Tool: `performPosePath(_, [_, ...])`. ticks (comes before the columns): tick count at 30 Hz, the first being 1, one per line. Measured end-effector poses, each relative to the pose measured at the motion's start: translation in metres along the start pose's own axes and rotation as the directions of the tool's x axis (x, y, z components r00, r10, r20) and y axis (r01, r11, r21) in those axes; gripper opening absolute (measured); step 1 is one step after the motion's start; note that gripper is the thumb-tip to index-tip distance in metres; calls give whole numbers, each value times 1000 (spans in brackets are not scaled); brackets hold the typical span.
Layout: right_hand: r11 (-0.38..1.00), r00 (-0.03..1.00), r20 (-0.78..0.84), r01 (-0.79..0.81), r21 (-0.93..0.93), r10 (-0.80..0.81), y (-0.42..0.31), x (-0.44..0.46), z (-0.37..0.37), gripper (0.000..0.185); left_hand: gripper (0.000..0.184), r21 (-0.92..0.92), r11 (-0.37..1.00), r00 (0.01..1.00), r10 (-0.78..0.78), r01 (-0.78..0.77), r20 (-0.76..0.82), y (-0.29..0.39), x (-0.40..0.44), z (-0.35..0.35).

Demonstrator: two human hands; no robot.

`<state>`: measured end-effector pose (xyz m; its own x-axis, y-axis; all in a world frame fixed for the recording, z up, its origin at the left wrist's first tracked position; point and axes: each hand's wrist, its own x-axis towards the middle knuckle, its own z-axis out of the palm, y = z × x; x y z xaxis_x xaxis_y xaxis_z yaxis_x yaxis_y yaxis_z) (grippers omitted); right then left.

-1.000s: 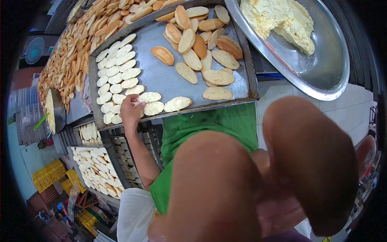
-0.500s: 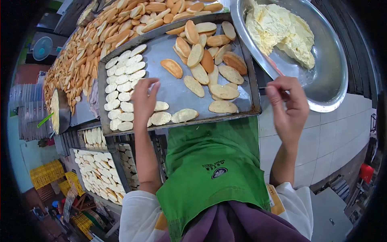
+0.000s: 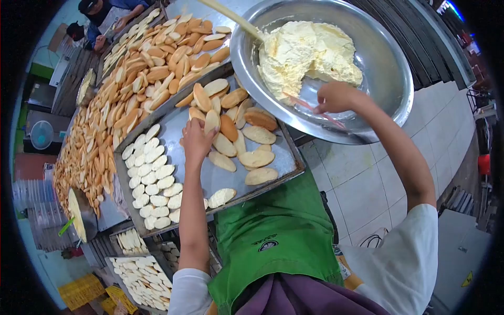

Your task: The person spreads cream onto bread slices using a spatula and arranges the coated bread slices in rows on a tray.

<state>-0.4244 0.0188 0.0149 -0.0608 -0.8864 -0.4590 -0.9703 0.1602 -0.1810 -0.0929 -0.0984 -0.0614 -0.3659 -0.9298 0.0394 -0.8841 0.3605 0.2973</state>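
Over the metal tray [image 3: 245, 198], my left hand [image 3: 198, 140] has its fingers closed on a bread slice [image 3: 211, 122] beside the loose pile of slices. Rows of cream-coated slices [image 3: 152, 178] lie along the tray's left side, and one coated slice [image 3: 222, 197] sits near the front edge. My right hand [image 3: 336, 98] reaches into the steel bowl [image 3: 391, 68], its fingers at a pinkish spreading tool [image 3: 315, 109] beside the pale yellow cream [image 3: 310, 50]. Whether the fingers are closed on that tool is hard to make out.
A large heap of bread slices [image 3: 152, 68] lies behind the tray. Filled trays [image 3: 142, 278] are at lower left. Another person [image 3: 113, 21] is at the top left. A wooden handle [image 3: 231, 18] sticks out of the bowl.
My left hand has gone from the coated rows to the loose slices and taken hold of one. My right hand has moved up into the bowl. The view has shifted, showing more of the bowl.
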Motion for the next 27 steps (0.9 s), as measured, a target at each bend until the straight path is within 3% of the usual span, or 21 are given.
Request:
performPosePath(2, [998, 999, 25, 31, -62, -30, 4, 14, 12, 21, 31, -123, 990, 998, -60, 64, 29, -1, 0, 2])
performPosePath(5, [992, 990, 78, 123, -20, -121, 10, 24, 19, 18, 30, -246, 969, 1000, -25, 22, -8, -10, -1, 10])
performPosePath(6, [997, 997, -62, 47, -62, -51, 13, 21, 17, 18, 30, -243, 970, 1000, -23, 22, -3, -14, -2, 10])
performPosePath(7, [995, 979, -203, -35, -95, 15, 12, 16, 9, 18, 27, -357, 934, 997, -39, 12, -68, -18, -3, 10])
performPosePath(9, [996, 975, -212, -82, -44, 71, 17, 1, -13, 19, 25, -467, 884, 990, -66, -1, -128, -17, -10, 3])
performPosePath(11, [981, 979, -158, -100, 167, 127, 28, -7, -25, 19, 22, -744, 665, 968, -221, 62, -117, -6, -21, -17])
performPosePath(12, [981, 979, -158, -101, 164, 127, 28, -5, -26, 19, 22, -826, 556, 967, -247, 95, -55, -9, -25, -19])
performPosePath(14, [957, 961, 13, -277, 88, 277, 27, -1, -24, 18, 24, -810, 585, 964, -240, 49, -114, -7, -32, -25])
performPosePath(15, [957, 961, 11, -277, 85, 277, 28, 6, -17, 18, 26, -787, 616, 958, -230, 6, -173, -6, -35, -29])
performPosePath(17, [907, 977, 38, -207, 366, 207, 27, 23, 2, 17, 30, -785, 618, 945, -278, 38, -173, -1, -43, -35])
performPosePath(20, [825, 979, 24, -183, 534, 201, 19, 30, -1, 19, 33, -856, 517, 941, -283, -11, -184, 7, -55, -41])
performPosePath(21, [761, 977, -12, -157, 629, 211, 17, 31, -2, 19, 33, -915, 403, 950, -279, -14, -138, 5, -59, -41])
performPosePath(22, [771, 970, 13, -200, 605, 242, 17, 29, -6, 20, 33, -959, 282, 959, -267, -15, -93, 5, -62, -42])
performPosePath(23, [772, 971, 10, -197, 604, 239, 17, 24, -9, 20, 33, -959, 282, 958, -268, -17, -96, 8, -65, -45])
performPosePath(25, [676, 965, -106, -88, 731, 241, 21, 7, -13, 19, 32, -971, -241, 977, -208, 4, 55, 21, -72, -56])
performPosePath(26, [665, 958, -96, -113, 738, 269, 23, 0, -17, 21, 28, -933, -352, 973, -178, 78, 149, 25, -74, -60])
performPosePath(27, [666, 957, -98, -115, 737, 273, 24, -9, -20, 21, 28, -931, -356, 973, -175, 79, 149, 23, -74, -58])
